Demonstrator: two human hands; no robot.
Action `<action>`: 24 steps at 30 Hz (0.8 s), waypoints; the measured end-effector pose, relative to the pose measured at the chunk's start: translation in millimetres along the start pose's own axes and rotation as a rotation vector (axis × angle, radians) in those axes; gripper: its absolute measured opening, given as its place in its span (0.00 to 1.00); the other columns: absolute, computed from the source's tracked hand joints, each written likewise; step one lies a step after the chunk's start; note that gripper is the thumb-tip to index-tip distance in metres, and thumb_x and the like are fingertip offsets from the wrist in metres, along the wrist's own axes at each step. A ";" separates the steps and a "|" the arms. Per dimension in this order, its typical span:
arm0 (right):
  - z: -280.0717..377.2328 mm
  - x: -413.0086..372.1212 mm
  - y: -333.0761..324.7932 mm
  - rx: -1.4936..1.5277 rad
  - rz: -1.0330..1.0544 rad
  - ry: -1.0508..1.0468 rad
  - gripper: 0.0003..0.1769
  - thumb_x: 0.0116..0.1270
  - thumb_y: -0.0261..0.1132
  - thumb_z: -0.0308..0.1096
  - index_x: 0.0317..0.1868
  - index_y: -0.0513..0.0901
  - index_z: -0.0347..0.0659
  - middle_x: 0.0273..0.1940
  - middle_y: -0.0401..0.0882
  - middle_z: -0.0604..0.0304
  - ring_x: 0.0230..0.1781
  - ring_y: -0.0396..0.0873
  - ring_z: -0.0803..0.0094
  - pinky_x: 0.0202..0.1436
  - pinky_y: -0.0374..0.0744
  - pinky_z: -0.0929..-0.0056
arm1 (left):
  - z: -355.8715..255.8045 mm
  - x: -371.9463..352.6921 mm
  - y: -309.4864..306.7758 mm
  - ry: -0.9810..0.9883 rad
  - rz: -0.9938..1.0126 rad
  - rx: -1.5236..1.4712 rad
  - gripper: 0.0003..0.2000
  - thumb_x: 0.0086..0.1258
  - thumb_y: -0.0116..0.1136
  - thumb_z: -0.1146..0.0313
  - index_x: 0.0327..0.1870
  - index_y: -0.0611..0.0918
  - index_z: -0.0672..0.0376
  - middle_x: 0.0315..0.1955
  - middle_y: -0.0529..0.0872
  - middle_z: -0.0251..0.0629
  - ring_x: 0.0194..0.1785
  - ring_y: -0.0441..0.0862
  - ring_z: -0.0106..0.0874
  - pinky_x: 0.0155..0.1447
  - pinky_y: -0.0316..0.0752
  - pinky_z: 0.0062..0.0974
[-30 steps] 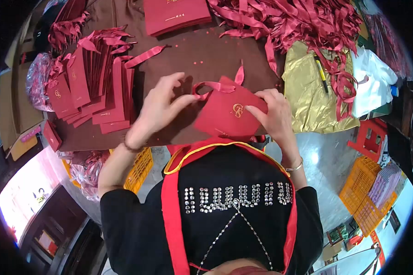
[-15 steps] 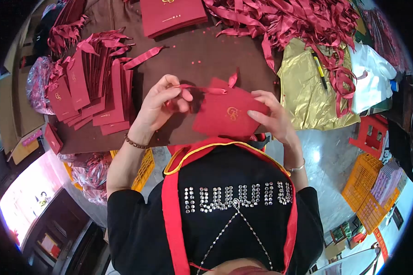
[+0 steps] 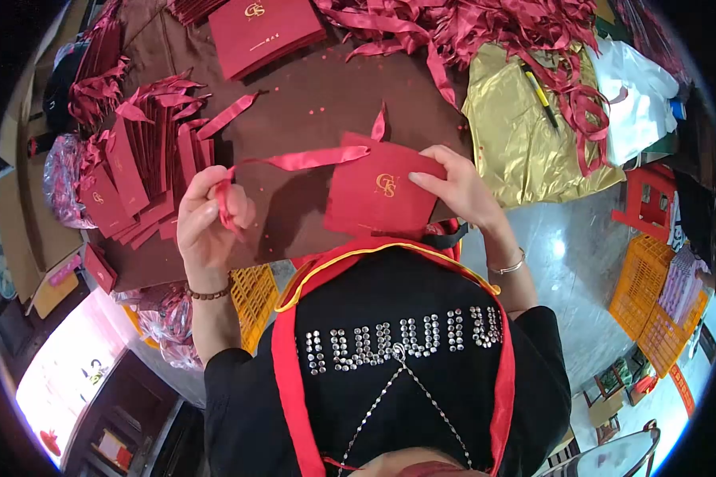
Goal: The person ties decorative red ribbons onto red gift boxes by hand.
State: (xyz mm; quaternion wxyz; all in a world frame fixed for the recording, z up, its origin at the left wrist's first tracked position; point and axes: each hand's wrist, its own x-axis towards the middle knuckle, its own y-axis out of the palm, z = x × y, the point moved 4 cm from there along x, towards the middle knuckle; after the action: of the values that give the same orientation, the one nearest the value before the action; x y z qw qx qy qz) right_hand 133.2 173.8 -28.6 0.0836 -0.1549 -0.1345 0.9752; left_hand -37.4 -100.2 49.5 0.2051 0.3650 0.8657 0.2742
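Observation:
A red card envelope with a gold emblem is held near the table's front edge. Its right side is gripped by my right hand, thumb on the front face and fingers behind. From the envelope's top a red satin ribbon stretches leftward to my left hand. That hand is closed on the ribbon, and a short tail hangs past the fingers. Another ribbon end sticks up above the envelope. Just beyond my left hand stand many similar ribboned envelopes, leaning together in a fanned row.
Flat red envelopes lie stacked at the table's back. A heap of loose red ribbons fills the back right. Beside it, a gold plastic sheet carries a yellow-black pen. Yellow crates stand on the floor at right.
My left hand has moved left and slightly down, drawing the ribbon out long and taut from the envelope. My right hand keeps its hold. The whole view has shifted slightly.

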 end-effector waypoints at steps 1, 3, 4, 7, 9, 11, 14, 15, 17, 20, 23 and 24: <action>2.8 2.0 -0.2 0.000 0.004 -0.004 0.14 0.63 0.65 0.33 0.44 0.78 0.32 0.40 0.75 0.58 0.42 0.75 0.74 0.47 0.73 0.76 | -1.0 0.9 -4.6 0.005 -0.003 0.002 0.22 0.63 0.51 0.70 0.60 0.72 0.64 0.23 0.74 0.40 0.26 0.69 0.30 0.31 0.64 0.29; 9.6 6.3 1.3 0.012 0.025 -0.002 0.14 0.62 0.65 0.33 0.44 0.78 0.32 0.40 0.76 0.58 0.42 0.75 0.74 0.47 0.73 0.76 | -7.0 1.2 -11.7 0.042 0.040 -0.025 0.20 0.62 0.53 0.71 0.57 0.74 0.64 0.23 0.74 0.39 0.26 0.69 0.29 0.30 0.62 0.28; 9.8 9.0 3.1 0.015 0.026 -0.005 0.14 0.62 0.65 0.33 0.44 0.78 0.32 0.40 0.76 0.58 0.42 0.75 0.74 0.47 0.73 0.76 | -12.6 1.4 -0.5 0.100 0.122 -0.004 0.12 0.64 0.53 0.72 0.48 0.76 0.65 0.23 0.72 0.34 0.26 0.65 0.25 0.30 0.60 0.22; 9.7 17.9 6.1 -0.015 0.023 -0.025 0.14 0.62 0.65 0.33 0.44 0.78 0.32 0.41 0.76 0.58 0.43 0.76 0.74 0.48 0.73 0.75 | -21.9 -10.7 -1.7 0.169 -0.024 0.164 0.15 0.57 0.55 0.80 0.47 0.78 0.65 0.26 0.79 0.42 0.30 0.75 0.31 0.35 0.72 0.28; 11.7 23.8 11.7 0.004 0.061 -0.052 0.14 0.62 0.65 0.33 0.44 0.78 0.32 0.40 0.77 0.58 0.42 0.76 0.73 0.48 0.73 0.75 | -18.7 -8.6 7.8 0.195 -0.115 0.221 0.14 0.56 0.54 0.83 0.45 0.77 0.66 0.29 0.80 0.45 0.30 0.78 0.32 0.36 0.76 0.26; 17.6 26.3 15.5 0.007 0.074 -0.043 0.14 0.62 0.65 0.33 0.44 0.78 0.32 0.40 0.77 0.58 0.42 0.75 0.73 0.49 0.73 0.75 | -18.7 2.6 22.4 0.290 0.017 0.481 0.12 0.56 0.55 0.84 0.42 0.78 0.67 0.28 0.80 0.43 0.27 0.76 0.30 0.32 0.73 0.22; 17.2 28.0 18.5 0.012 0.103 -0.026 0.14 0.62 0.65 0.34 0.44 0.77 0.32 0.40 0.77 0.58 0.42 0.75 0.74 0.49 0.72 0.74 | -7.4 15.4 52.2 0.344 -0.148 1.271 0.05 0.54 0.63 0.79 0.30 0.80 0.64 0.34 0.80 0.40 0.39 0.75 0.32 0.43 0.71 0.27; 16.1 28.2 19.3 0.015 0.119 -0.018 0.14 0.62 0.65 0.34 0.43 0.77 0.33 0.40 0.77 0.58 0.42 0.75 0.74 0.49 0.72 0.74 | -0.9 21.6 64.8 0.469 -0.103 1.531 0.05 0.54 0.64 0.77 0.30 0.80 0.63 0.36 0.80 0.39 0.42 0.75 0.35 0.47 0.70 0.30; 15.8 27.5 18.9 0.007 0.110 -0.022 0.14 0.62 0.65 0.34 0.43 0.77 0.33 0.40 0.77 0.58 0.42 0.75 0.74 0.49 0.72 0.74 | 16.4 28.4 80.4 0.626 0.051 1.690 0.06 0.54 0.65 0.75 0.30 0.79 0.62 0.39 0.80 0.40 0.45 0.75 0.41 0.48 0.69 0.33; 17.5 26.4 17.9 0.005 0.101 -0.017 0.14 0.61 0.65 0.34 0.43 0.77 0.33 0.39 0.77 0.58 0.42 0.75 0.74 0.49 0.72 0.74 | 65.5 28.7 68.8 0.285 0.175 1.367 0.07 0.59 0.63 0.75 0.37 0.80 0.63 0.35 0.84 0.42 0.40 0.81 0.36 0.45 0.75 0.29; 17.9 26.8 17.4 0.006 0.095 -0.021 0.14 0.61 0.65 0.34 0.42 0.77 0.33 0.38 0.76 0.58 0.41 0.74 0.74 0.48 0.72 0.74 | 91.8 31.2 70.2 0.200 0.156 1.313 0.08 0.61 0.62 0.75 0.41 0.81 0.63 0.34 0.84 0.42 0.37 0.82 0.35 0.42 0.76 0.27; 17.6 26.1 17.0 0.000 0.091 -0.028 0.14 0.61 0.65 0.34 0.42 0.77 0.32 0.38 0.76 0.58 0.41 0.74 0.74 0.48 0.72 0.74 | 96.0 32.1 71.3 0.172 0.154 1.287 0.09 0.61 0.62 0.74 0.42 0.82 0.63 0.34 0.84 0.42 0.37 0.83 0.35 0.40 0.76 0.26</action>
State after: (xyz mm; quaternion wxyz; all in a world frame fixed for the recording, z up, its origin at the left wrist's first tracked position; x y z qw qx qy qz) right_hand 100.9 158.9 -24.6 0.0375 -0.1471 -0.1287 0.9800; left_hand 32.0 -3.5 15.6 -0.1445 0.4525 0.8417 -0.2568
